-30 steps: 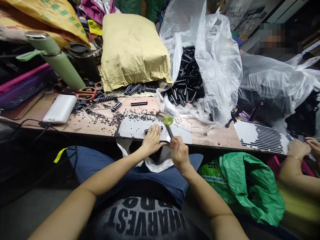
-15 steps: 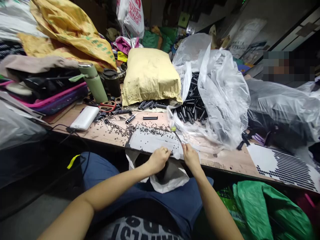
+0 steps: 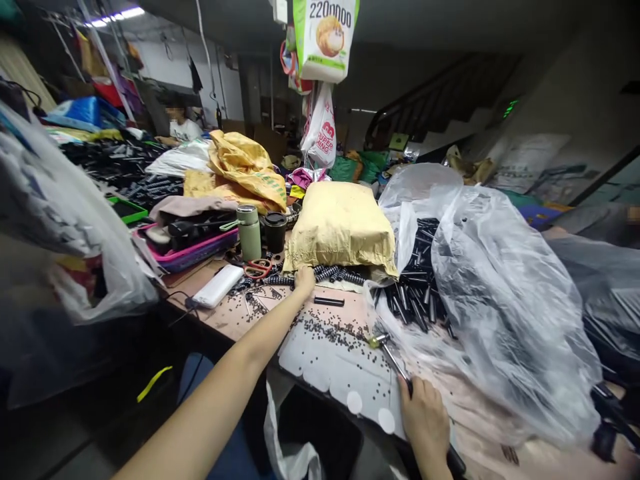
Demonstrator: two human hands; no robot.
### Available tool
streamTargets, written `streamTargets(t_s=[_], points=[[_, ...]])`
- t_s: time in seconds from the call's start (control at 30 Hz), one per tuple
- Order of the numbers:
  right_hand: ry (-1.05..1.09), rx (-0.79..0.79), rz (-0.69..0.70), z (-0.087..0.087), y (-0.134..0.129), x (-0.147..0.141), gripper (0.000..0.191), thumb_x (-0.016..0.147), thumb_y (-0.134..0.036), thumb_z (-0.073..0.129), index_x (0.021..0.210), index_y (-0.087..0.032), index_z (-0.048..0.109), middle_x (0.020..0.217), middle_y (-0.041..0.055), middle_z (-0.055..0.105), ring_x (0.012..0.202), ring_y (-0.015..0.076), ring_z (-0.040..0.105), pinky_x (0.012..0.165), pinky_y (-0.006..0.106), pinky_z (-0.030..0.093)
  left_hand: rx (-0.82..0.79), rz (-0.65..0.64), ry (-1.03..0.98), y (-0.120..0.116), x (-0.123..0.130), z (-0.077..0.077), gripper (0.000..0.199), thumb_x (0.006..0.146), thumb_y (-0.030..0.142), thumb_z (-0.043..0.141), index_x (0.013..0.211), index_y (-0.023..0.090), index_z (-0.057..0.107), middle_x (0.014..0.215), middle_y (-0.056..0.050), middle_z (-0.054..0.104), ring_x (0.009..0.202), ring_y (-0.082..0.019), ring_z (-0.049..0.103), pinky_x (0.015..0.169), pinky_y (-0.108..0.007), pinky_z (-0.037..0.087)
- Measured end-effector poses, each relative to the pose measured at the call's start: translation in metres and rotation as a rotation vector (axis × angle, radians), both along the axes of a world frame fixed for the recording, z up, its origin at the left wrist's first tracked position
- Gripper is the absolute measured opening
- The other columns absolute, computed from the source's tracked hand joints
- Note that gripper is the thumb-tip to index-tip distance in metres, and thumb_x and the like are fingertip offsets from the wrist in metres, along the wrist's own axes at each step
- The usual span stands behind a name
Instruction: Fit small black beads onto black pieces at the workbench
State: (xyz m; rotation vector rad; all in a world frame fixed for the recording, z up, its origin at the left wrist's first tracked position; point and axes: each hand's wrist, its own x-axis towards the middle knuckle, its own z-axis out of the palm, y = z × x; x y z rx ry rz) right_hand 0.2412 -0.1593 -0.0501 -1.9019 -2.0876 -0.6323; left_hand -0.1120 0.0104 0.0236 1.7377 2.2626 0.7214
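My left hand (image 3: 305,280) reaches to the front edge of the stuffed yellow sack (image 3: 345,227), beside the black ribbed rods (image 3: 337,273) lying under its lip. Its fingertips are hidden from me, so I cannot tell whether it grips one. My right hand (image 3: 425,417) is closed around the black handle of a small hammer (image 3: 393,357). The hammer's yellowish head rests at the edge of the grey mat (image 3: 327,367), among tiny dark beads (image 3: 335,331). A single black rod (image 3: 329,302) lies just behind the mat.
Clear plastic bags (image 3: 505,300) of black tubes (image 3: 417,293) stand on the right. To the left are red-handled scissors (image 3: 258,268), a white power bank (image 3: 219,287), a green flask (image 3: 249,233), a dark cup (image 3: 275,232) and a pink-rimmed basket (image 3: 187,257). A person (image 3: 185,127) is far back left.
My left hand has moved from the mat's front edge forward to the sack. The right hand still holds the hammer. The view has tilted up, showing more of the room.
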Motion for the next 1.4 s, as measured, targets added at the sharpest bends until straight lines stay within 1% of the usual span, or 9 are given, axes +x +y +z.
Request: streamTargets(t_s=[0.23,0.33,0.5,0.67,0.83,0.97,1.17,1.3,1.4], points=[[0.009,-0.046,-0.032,0.004,-0.003,-0.004,0.038,0.096,-0.046,0.036,0.079,-0.02,0.057,0.08,0.0093,0.06,0.081,0.0266,0.056,0.067,0.035,0.039,0.102,-0.111,-0.056,-0.013,-0.01,-0.015,0.022,0.087,0.019,0.055,0.102,0.008,0.066,0.101,-0.016,0.067,0.096,-0.023,0.062,0.086,-0.032,0.046],[0.016,-0.104,-0.065,0.009,-0.005,-0.011,0.037,0.096,-0.046,0.038,0.081,-0.019,0.057,0.082,0.009,0.06,0.083,0.025,0.054,0.068,0.033,0.036,0.171,-0.226,-0.109,-0.04,-0.011,-0.018,0.028,0.09,0.025,0.053,0.113,0.013,0.064,0.108,-0.013,0.066,0.102,-0.021,0.06,0.091,-0.032,0.045],[0.054,-0.168,-0.118,0.015,-0.008,-0.018,0.036,0.097,-0.046,0.039,0.084,-0.018,0.058,0.087,0.0086,0.061,0.087,0.0234,0.052,0.07,0.031,0.033,0.267,-0.377,-0.333,-0.103,-0.008,-0.01,0.037,0.09,0.031,0.051,0.12,0.012,0.063,0.097,-0.01,0.07,0.087,-0.02,0.064,0.085,-0.033,0.049],[0.053,-0.181,-0.127,0.016,-0.011,-0.02,0.035,0.097,-0.045,0.039,0.086,-0.017,0.057,0.089,0.0088,0.061,0.088,0.023,0.051,0.07,0.031,0.032,0.077,-0.477,-0.132,-0.158,-0.027,0.016,0.036,0.087,0.034,0.054,0.116,0.016,0.066,0.11,-0.011,0.069,0.103,-0.025,0.062,0.092,-0.037,0.047],[0.058,-0.172,-0.116,0.015,-0.011,-0.02,0.034,0.096,-0.045,0.039,0.087,-0.017,0.057,0.09,0.0095,0.06,0.088,0.023,0.05,0.072,0.031,0.032,-0.186,-0.574,0.192,-0.191,-0.052,0.021,0.016,0.08,0.017,0.054,0.086,0.017,0.069,0.088,-0.009,0.064,0.083,-0.022,0.062,0.078,-0.031,0.049],[0.064,-0.17,-0.12,0.015,-0.011,-0.021,0.034,0.096,-0.044,0.039,0.087,-0.017,0.057,0.09,0.0101,0.06,0.088,0.0233,0.05,0.072,0.031,0.033,-0.239,-0.609,0.342,-0.202,-0.042,0.012,0.017,0.075,0.004,0.051,0.073,0.017,0.063,0.088,-0.01,0.06,0.078,-0.022,0.06,0.073,-0.031,0.048],[0.155,-0.15,-0.089,0.016,-0.01,-0.021,0.035,0.095,-0.043,0.039,0.107,-0.014,0.056,0.097,0.0117,0.062,0.093,0.0239,0.052,0.078,0.032,0.036,-0.149,-0.639,0.338,-0.198,-0.008,0.016,0.023,0.076,-0.001,0.047,0.083,0.016,0.061,0.088,-0.01,0.061,0.08,-0.024,0.062,0.071,-0.033,0.049],[0.187,-0.139,-0.092,0.014,-0.009,-0.02,0.037,0.094,-0.042,0.041,0.112,-0.012,0.056,0.103,0.0145,0.061,0.098,0.0263,0.052,0.083,0.036,0.038,-0.096,-0.609,0.136,-0.185,-0.017,0.012,0.012,0.074,0.005,0.059,0.078,0.015,0.064,0.084,-0.009,0.064,0.081,-0.023,0.062,0.074,-0.032,0.049],[0.264,-0.067,-0.053,0.016,-0.014,-0.03,0.037,0.093,-0.04,0.043,0.113,-0.012,0.055,0.114,0.0179,0.059,0.108,0.0296,0.051,0.09,0.042,0.038,-0.036,-0.497,-0.253,-0.182,-0.038,-0.002,0.006,0.072,0.02,0.069,0.076,0.015,0.068,0.08,-0.007,0.067,0.079,-0.02,0.063,0.075,-0.03,0.049]])
